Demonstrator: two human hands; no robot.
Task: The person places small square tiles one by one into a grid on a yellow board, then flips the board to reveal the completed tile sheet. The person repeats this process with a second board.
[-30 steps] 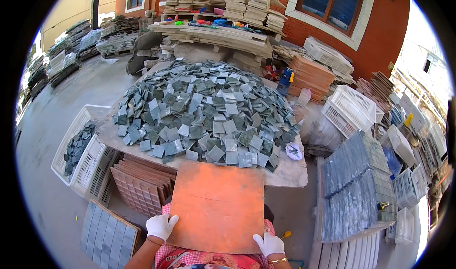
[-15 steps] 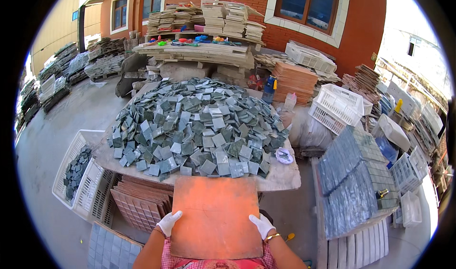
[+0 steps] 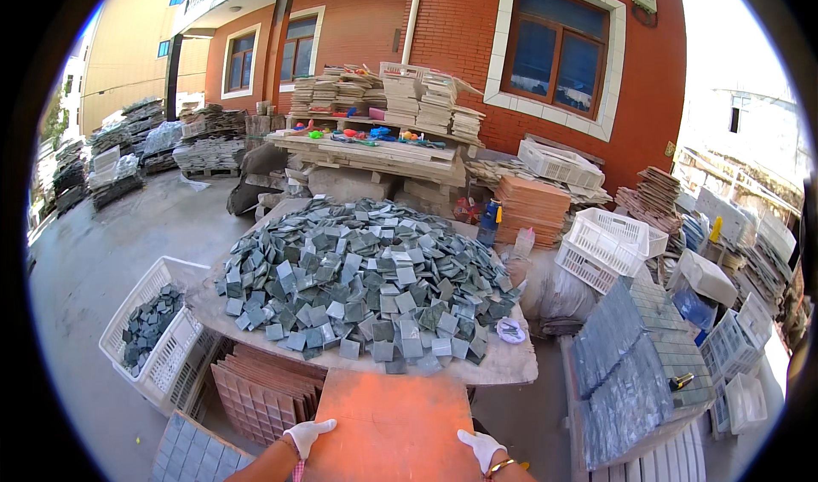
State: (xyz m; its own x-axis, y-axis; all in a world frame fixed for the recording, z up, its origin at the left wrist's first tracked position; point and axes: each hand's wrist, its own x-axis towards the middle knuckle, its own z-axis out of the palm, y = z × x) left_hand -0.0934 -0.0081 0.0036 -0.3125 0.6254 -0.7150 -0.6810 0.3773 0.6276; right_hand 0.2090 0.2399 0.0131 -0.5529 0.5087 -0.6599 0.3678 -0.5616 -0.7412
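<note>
A flat, square orange board point(image 3: 388, 427) lies in front of me, its surface smudged and worn. My left hand point(image 3: 308, 435), in a white glove, grips its left edge with the thumb on top. On the right edge my right hand point(image 3: 482, 446), also white-gloved, holds the board in the same manner. The fingers beneath the board are hidden. Its far edge meets or overlaps the near edge of the table point(image 3: 511, 367); whether they touch, I cannot tell. A large heap of small grey-green square tiles point(image 3: 366, 278) covers most of the table.
At the left stands a white crate point(image 3: 175, 346) holding small tiles. Ribbed brown trays point(image 3: 264, 388) lean below the table, near a panel of grey tiles point(image 3: 200, 452). Stacked tiles point(image 3: 639, 354) rise at right. A round white lid-like dish point(image 3: 510, 330) sits on the table's right corner.
The view has tilted upward, so the heap, board and hands appear lower in the picture. Both hands keep their hold on the board's side edges.
</note>
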